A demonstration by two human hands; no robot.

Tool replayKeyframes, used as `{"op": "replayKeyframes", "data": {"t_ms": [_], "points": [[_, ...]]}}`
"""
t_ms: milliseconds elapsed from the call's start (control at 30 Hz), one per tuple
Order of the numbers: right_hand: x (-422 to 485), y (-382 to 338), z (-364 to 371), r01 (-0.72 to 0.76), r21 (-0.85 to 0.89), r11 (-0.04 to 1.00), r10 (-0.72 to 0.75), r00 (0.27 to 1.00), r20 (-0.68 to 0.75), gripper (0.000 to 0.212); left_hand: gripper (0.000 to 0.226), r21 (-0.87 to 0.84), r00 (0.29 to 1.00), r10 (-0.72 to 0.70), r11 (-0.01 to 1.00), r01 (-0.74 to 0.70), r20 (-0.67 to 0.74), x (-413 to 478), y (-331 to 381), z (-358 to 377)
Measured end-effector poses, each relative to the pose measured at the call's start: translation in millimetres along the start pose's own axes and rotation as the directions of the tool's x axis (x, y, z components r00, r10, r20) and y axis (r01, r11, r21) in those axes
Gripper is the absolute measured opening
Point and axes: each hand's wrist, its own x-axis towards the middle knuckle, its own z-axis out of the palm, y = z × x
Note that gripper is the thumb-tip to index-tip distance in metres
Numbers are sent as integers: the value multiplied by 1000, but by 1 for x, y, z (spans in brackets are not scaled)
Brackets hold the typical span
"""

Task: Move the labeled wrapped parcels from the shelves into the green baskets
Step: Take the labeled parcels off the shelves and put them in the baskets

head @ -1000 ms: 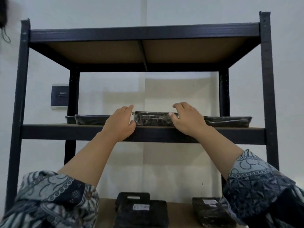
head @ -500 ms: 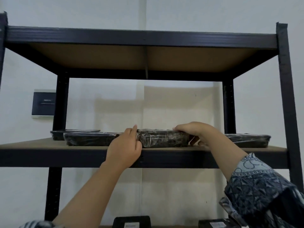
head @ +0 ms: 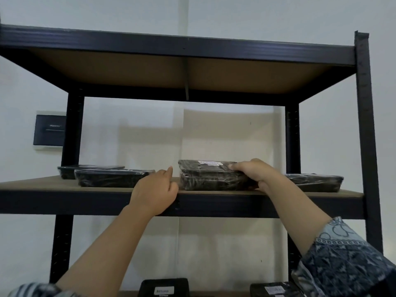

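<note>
A black wrapped parcel (head: 211, 176) with a white label on top sits at the front of the middle shelf (head: 85, 200). My right hand (head: 256, 173) grips its right end, fingers over the top and thumb below, and that end is tilted up. My left hand (head: 156, 189) rests at the shelf's front edge just left of the parcel, fingers loosely curled; I cannot tell if it touches the wrap. No green basket is in view.
More black parcels lie on the same shelf: two at the left (head: 111, 177) and one at the right (head: 315, 182). Two labeled parcels (head: 164, 288) show on the lower shelf. The rack's black posts (head: 367, 146) frame both sides; the top shelf board hangs overhead.
The camera has tilted up and closer. My right hand moved over the parcel's right end and raised it, showing the label. My left hand stays at the parcel's left end.
</note>
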Motion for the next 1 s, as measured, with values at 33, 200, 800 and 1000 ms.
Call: {"op": "replayKeyframes", "data": {"t_ms": [33,200,800,1000], "points": [[-2,1,-2,6,14,1000,-6,1000,-11,45,48,-7,1000,8,1000,-8,-3,0,-1,1],[-7,10,-10,52,50,997,-50,997,-50,67,42,11,999,47,999,-47,4,0,-3,2],[-33,35,-14,393,178,902,-397,918,-10,76,44,31,991,-10,1000,6,137,-3,3,-9],[-42,39,-9,513,91,854,-511,858,-52,82,43,21,1000,5,1000,-6,31,-7,8,-7]]}}
